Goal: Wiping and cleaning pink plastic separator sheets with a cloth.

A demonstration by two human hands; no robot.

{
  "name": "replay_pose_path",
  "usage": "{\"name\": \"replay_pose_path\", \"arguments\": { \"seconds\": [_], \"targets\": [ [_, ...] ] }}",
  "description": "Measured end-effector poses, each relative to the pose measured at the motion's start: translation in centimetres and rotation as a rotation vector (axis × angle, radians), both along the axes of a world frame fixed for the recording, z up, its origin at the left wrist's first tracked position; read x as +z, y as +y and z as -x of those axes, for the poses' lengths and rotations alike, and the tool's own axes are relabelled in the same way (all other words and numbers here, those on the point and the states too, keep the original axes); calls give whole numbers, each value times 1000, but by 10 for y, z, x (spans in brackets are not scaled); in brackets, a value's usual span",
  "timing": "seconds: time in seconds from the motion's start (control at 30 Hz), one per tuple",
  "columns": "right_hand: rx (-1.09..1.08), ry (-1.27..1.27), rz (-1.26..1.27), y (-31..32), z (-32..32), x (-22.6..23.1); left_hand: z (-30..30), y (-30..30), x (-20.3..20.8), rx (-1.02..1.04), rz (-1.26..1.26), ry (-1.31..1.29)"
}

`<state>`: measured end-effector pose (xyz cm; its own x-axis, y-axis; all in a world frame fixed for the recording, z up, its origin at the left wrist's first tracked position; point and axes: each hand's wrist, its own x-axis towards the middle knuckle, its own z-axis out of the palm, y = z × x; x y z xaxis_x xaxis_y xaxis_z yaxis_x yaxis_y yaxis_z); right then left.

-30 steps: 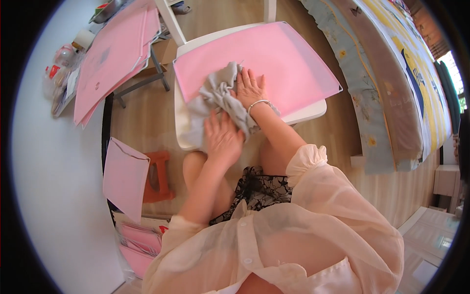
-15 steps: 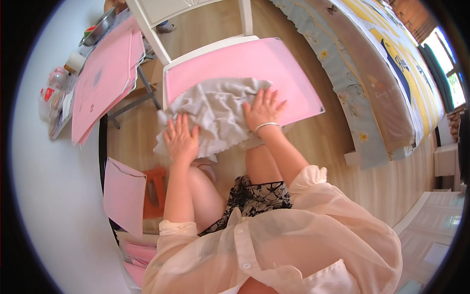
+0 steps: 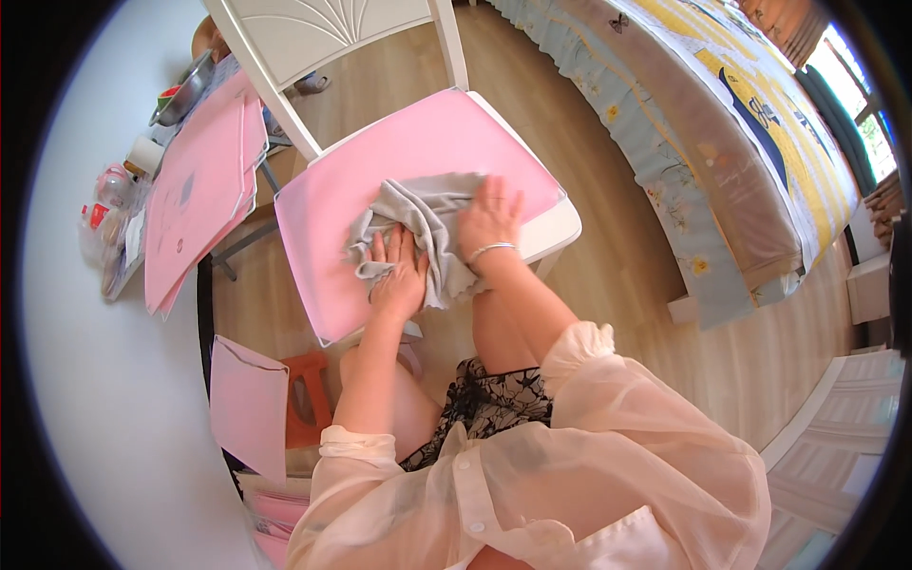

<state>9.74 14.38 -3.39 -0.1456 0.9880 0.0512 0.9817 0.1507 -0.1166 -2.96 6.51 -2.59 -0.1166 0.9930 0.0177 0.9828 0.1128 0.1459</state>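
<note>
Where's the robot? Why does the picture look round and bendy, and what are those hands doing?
There's no robot, just a person's bare hands. A wide camera worn on their head looks down, and its lens bends straight edges. On a white chair lies a pink panel, with a crumpled grey cloth on top. The left hand lies on the cloth, fingers spread. The right hand, a bit blurry, is at the cloth's right edge. Neither hand clearly grips it.

chair back [image 3: 309, 40] blocks beyond pink sheet [image 3: 418, 142] | open gap toward bed [image 3: 705, 142]
</note>
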Motion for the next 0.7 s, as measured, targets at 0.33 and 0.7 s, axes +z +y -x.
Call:
{"name": "replay_pose_path", "arguments": {
  "seconds": [0.33, 0.7],
  "targets": [
    [-284, 58, 49, 51, -55, 2, 19, 19, 4, -278, 39, 48],
    [-92, 29, 43, 141, -17, -6, 41, 30, 4, -419, -85, 63]
  ]
}}
